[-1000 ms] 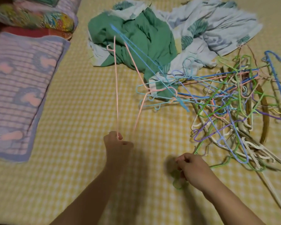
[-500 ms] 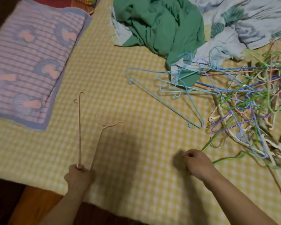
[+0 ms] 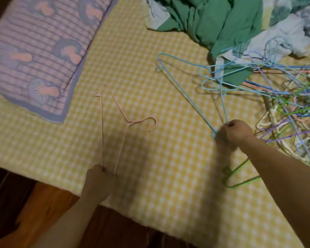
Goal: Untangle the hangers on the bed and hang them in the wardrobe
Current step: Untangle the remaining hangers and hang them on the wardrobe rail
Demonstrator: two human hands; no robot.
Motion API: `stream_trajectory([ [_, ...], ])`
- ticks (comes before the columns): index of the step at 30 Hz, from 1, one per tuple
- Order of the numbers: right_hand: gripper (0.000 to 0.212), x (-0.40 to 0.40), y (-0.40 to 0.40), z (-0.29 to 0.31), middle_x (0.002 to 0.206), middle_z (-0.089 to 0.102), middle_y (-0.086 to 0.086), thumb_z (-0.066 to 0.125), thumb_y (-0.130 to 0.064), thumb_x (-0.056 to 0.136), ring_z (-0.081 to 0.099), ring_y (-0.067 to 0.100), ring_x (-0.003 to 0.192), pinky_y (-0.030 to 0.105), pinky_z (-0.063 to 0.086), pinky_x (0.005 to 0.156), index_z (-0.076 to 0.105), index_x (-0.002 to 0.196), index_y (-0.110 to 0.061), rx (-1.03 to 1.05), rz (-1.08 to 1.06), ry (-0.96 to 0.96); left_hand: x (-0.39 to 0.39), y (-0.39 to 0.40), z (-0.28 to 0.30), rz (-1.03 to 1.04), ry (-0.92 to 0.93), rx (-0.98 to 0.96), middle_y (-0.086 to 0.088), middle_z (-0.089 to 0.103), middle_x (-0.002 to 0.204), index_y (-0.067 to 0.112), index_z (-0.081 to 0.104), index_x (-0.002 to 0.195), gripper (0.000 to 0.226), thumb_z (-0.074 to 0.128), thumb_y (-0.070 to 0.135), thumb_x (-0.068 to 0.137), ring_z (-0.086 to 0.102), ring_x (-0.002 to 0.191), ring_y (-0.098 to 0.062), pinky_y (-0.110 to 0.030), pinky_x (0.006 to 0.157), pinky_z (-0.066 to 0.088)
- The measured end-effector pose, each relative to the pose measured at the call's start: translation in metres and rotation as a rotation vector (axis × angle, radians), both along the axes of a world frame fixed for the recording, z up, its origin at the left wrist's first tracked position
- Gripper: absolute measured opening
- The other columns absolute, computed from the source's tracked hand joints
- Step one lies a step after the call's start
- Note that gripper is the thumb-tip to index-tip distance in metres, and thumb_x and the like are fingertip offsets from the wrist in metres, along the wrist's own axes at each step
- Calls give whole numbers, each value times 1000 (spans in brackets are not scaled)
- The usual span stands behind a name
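From the head camera, your left hand (image 3: pixel 99 178) is curled round one corner of a pink hanger (image 3: pixel 115 122) at the near edge of the bed (image 3: pixel 150 176). The hanger lies flat on the yellow checked cover, its hook pointing right, well apart from the other hangers.

Your right hand (image 3: pixel 233 132) is closed round the near corner of a light blue hanger (image 3: pixel 190 90), whose wires run up and left from your fist. That hanger's far end runs into a tangled pile of hangers (image 3: pixel 290 104) in blue, green, purple, pink and cream, lying on the bed to the right of your fist. A green hanger (image 3: pixel 234 178) lies on the cover just beside your right forearm, partly hidden under it.

A crumpled green and white cloth (image 3: pixel 222 24) sits at the top, touching the pile. A striped purple pillow (image 3: pixel 34 51) lies at the upper left on the bed.
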State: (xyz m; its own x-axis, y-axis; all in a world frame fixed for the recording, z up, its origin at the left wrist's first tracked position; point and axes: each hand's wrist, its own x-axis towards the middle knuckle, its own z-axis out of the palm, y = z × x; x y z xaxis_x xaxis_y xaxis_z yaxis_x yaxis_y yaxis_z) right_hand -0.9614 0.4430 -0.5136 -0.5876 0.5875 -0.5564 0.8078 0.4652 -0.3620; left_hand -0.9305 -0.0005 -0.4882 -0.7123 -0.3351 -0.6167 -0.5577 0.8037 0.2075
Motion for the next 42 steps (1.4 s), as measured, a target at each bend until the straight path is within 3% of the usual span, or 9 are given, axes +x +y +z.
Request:
stream_trajectory([
  [5,10,7,-28,22,78,62,11,62,-12,92,59,27,71,32,45,61,64,83,-16,-241,-34,255,5,4,17,-33,-28,28,-13,56,112,4,54,115,37,66,27,89,57,86,-26,-32,58,42],
  [9,31,6,-52,86,92,64,12,44,14,88,67,33,76,42,56,71,46,84,-17,-735,-314,506,6,18,48,-18,75,80,-21,56,124,-4,53,128,44,63,24,96,56,85,-22,-26,61,43],
  [13,39,34,-66,167,109,64,19,24,19,83,72,40,88,41,56,73,42,85,-16,-931,-456,565,14,30,114,117,215,160,-13,59,107,2,55,114,37,53,35,98,59,86,-26,-44,71,52],
  [19,31,129,-65,275,114,65,16,36,14,94,72,36,92,45,55,92,45,87,-14,-1054,-586,679,37,58,244,10,168,277,-9,64,89,11,58,102,23,47,31,101,61,76,-27,-42,74,52],
  [23,29,167,-38,323,98,64,10,40,9,98,61,19,72,23,54,69,53,111,-14,-728,-383,783,34,56,309,25,-82,671,-18,66,82,13,64,114,21,47,11,102,58,52,-20,-28,53,43],
  [30,36,194,61,356,106,64,10,43,9,97,58,7,92,16,47,86,57,124,-10,-414,-120,626,-8,63,382,-609,-789,712,-18,69,116,20,64,132,41,57,2,96,70,90,-29,-35,81,56],
  [34,31,234,78,369,110,64,9,39,7,100,57,-8,74,3,40,64,63,117,-4,-504,-67,486,-22,108,400,-706,-846,747,-23,66,124,6,60,133,41,57,-2,93,71,100,-36,-37,82,59],
  [37,27,268,80,372,109,70,11,42,-5,103,60,9,87,20,44,81,63,120,-5,-784,-181,457,-29,132,399,-681,-842,806,-26,65,124,2,59,132,44,64,1,88,68,105,-41,-38,84,58],
  [42,33,329,76,392,101,64,24,48,-18,98,59,22,81,35,54,78,59,124,0,-1211,-388,503,-46,156,383,-579,-811,838,-32,66,115,-2,55,128,81,94,7,57,68,100,-47,-42,76,61],
])
